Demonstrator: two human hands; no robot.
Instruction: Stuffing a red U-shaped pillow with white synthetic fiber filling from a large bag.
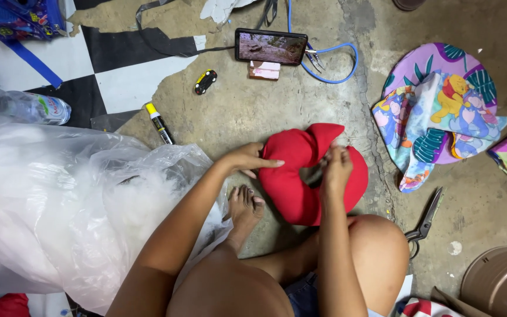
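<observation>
You're sitting on the bare concrete floor with your knees up near the camera, and the red horseshoe-shaped stuffed cushion lies right in front of them, its open gap facing roughly right and away from you. Your right hand is at that gap, fingers pinched narrow on the fabric edge there, though what exactly they're pinching is hard to make out. Your left hand lies flat on the cushion's left lobe, fingers stretched out and pressing it down rather than gripping. So the opening sits under the right hand, and the left just steadies.

Left of you is a big clear plastic bag of white fluffy stuffing, cut off by the frame. Metal scissors lie on the floor to your right. Farther right sit colourful cartoon-print fabric pieces, and at the far side a dark smartphone is propped up showing a video.
</observation>
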